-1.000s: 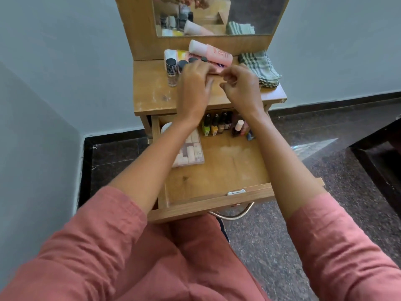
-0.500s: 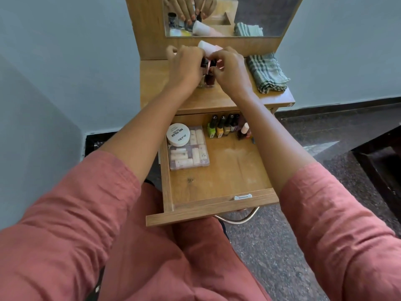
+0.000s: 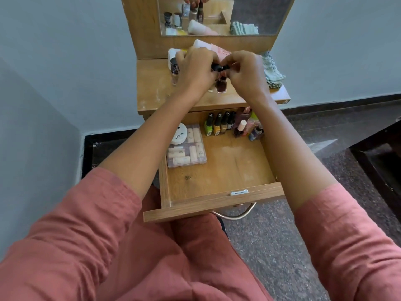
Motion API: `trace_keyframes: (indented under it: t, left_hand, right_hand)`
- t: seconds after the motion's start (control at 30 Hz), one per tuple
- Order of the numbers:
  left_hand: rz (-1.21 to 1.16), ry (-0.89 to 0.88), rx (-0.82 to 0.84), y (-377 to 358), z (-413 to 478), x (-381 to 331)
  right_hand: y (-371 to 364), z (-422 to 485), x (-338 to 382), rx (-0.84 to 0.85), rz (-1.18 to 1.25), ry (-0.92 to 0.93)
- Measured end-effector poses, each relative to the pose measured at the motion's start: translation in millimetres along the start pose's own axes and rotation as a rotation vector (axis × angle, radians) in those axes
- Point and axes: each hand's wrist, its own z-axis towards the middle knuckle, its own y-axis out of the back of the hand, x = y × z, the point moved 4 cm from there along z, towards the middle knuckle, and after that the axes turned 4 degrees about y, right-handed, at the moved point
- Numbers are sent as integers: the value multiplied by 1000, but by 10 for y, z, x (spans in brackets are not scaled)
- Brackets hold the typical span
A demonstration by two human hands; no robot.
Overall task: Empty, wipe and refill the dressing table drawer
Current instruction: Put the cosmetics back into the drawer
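Observation:
The wooden drawer (image 3: 217, 205) is pulled open below the dressing table top (image 3: 152, 88). Inside, at the back, stands a row of nail polish bottles (image 3: 219, 124); at the left lies a clear compartment box (image 3: 186, 153) with a white round tub (image 3: 179, 135) on it. Above the tabletop my left hand (image 3: 195, 68) and my right hand (image 3: 245, 72) close together on dark nail polish bottles (image 3: 221, 83) with black caps. Another bottle (image 3: 174, 68) stands to the left of my hands. A pink tube (image 3: 223, 52) lies behind them.
A folded checked cloth (image 3: 271, 70) lies at the tabletop's right end. The mirror (image 3: 249, 16) rises behind. A metal handle (image 3: 236, 216) hangs under the drawer front. Grey walls stand left and behind; dark speckled floor and dark furniture (image 3: 382, 161) are to the right.
Both hands have gathered around the small bottles on the tabletop and lifted their grip slightly. The view has shifted down and left.

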Motion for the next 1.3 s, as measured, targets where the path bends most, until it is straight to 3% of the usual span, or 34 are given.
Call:
trace_keyframes:
  t: [0.33, 0.77, 1.3]
  left_hand:
    - [-239, -35, 91, -172, -431, -160]
    - [-206, 66, 259, -888, -749, -59]
    - [-132, 46, 288, -1257, -787, 33]
  right_hand:
    - [197, -520, -119, 41, 58, -38]
    - [-107, -859, -562, 196, -79, -126]
    - [-426, -905, -844, 171, -328, -54]
